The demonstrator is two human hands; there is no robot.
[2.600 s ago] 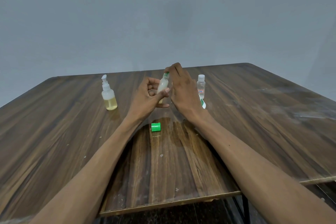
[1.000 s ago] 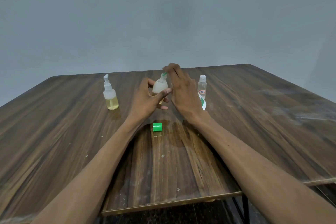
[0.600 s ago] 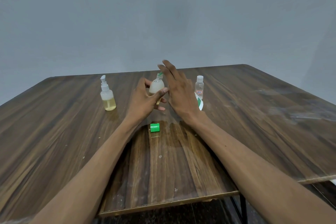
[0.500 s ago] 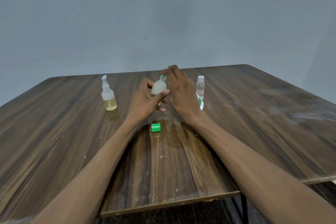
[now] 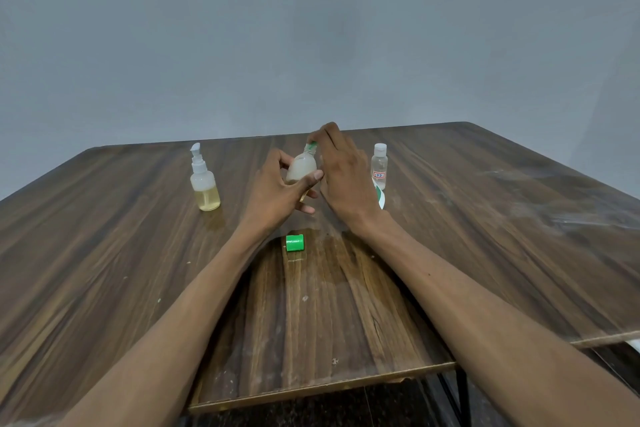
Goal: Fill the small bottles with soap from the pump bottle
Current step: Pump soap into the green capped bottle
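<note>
The table (image 5: pixel 485 218) carries the pump bottle (image 5: pixel 204 180), left upright well off to the left, presumably within reach for dispensing. A small bottle (image 5: pixel 302 168), cloudy and pale, is held above the table in the grip of the left hand (image 5: pixel 277 187), thumb and fingers curled round its body, seemingly to steady it. Its green-tipped neck is pinched by the right hand (image 5: pixel 343 170), perhaps to turn the top. A second small bottle (image 5: pixel 379 166), clear and capped, stands just beyond; a loose green cap (image 5: pixel 294 242) lies nearer.
</note>
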